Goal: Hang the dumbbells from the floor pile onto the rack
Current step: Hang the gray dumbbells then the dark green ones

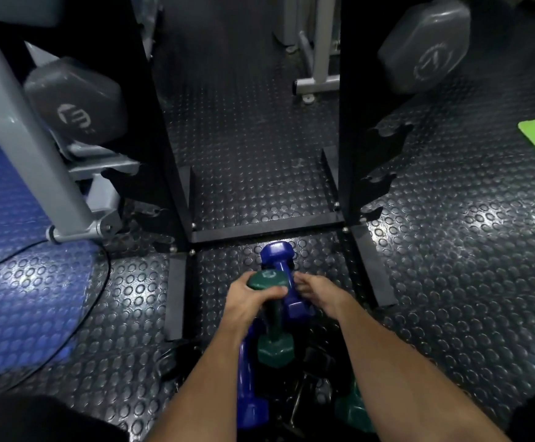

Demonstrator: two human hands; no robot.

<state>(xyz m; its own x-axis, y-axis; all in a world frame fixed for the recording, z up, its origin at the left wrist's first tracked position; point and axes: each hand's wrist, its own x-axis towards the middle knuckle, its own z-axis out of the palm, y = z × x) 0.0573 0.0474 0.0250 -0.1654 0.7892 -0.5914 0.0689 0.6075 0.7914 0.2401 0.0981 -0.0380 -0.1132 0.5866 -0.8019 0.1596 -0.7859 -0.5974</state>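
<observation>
Dim gym, studded rubber floor [451, 266], black rack [266, 229] ahead, left hand [247, 298] gripping green dumbbell [272, 317], right hand [319, 293] fingers curled round blue dumbbell [283, 275]

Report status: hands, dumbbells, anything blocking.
Left hand grips green dumbbell. Right hand holds blue dumbbell. More dumbbells piled below. Rack ahead, nothing blocking.
</observation>
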